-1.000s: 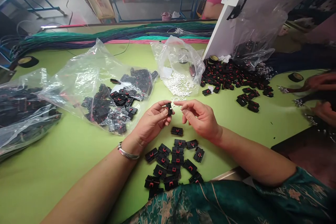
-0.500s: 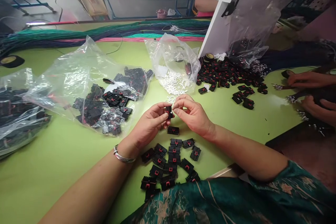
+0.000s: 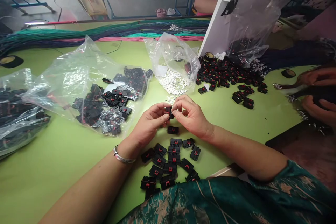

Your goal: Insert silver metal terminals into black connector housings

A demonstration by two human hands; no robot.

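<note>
My left hand (image 3: 154, 119) is closed on a black connector housing (image 3: 169, 112) with a red clip, gripping it between thumb and fingers. The thumb and forefinger of my right hand (image 3: 190, 114) are pinched together against the right side of that housing; whatever they hold is hidden. Just below the hands, a single black connector housing (image 3: 173, 130) rests on the green table (image 3: 223, 140). Several more housings (image 3: 174, 151) with red clips lie in a loose group nearer my body. Small white pieces (image 3: 172, 99) are scattered just beyond my fingertips.
An open clear bag (image 3: 175, 54) of white pieces stands ahead. Bags of black housings (image 3: 90, 106) lie left. A housing pile (image 3: 220, 70) sits right by a white panel (image 3: 215, 17). Wire bundles (image 3: 105, 31) cross the back. A co-worker's hands (image 3: 317, 101) hold wires at right.
My right fingertips have moved in against the housing, covering the white speck seen there before. At right, a co-worker's hand has shifted, leaving the black tape roll in fuller view.
</note>
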